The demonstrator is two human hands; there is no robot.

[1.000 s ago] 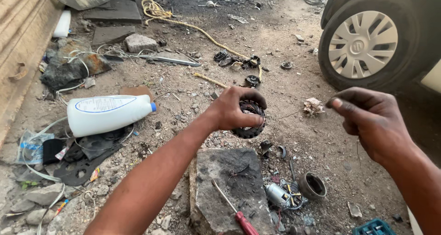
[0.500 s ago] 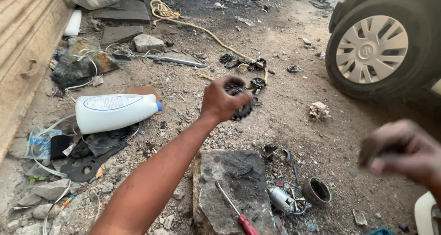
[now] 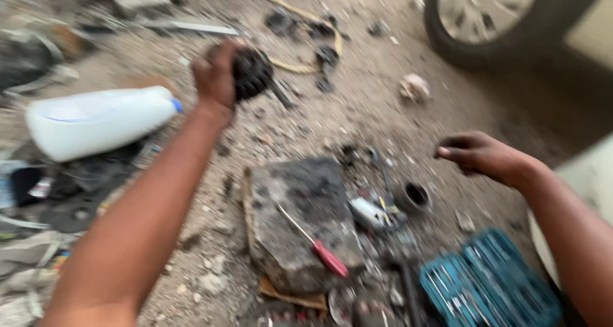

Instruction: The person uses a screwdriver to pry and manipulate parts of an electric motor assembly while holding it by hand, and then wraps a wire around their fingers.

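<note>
My left hand [image 3: 215, 76] is stretched out over the dirt ground and grips a dark, greasy round metal part [image 3: 251, 73]. My right hand [image 3: 482, 156] hovers at the right, fingers curled loosely, holding nothing I can make out. Between the hands lies a flat grey stone slab [image 3: 300, 218] with a red-handled screwdriver [image 3: 314, 242] on it. Beside the slab are a small silver cylinder [image 3: 368, 212] and a black metal ring [image 3: 414, 197]. The picture is blurred by motion.
A white plastic bottle with a blue cap [image 3: 99, 121] lies at the left among dark scraps. A blue open tool case [image 3: 488, 288] sits at the bottom right. A car wheel [image 3: 491, 14] stands at the top right. Yellow rope [image 3: 300, 20] and black parts lie beyond.
The view has tilted down and nearer, bringing the blue tool case into sight. My left hand still grips the dark part. My right hand has moved in toward the middle.
</note>
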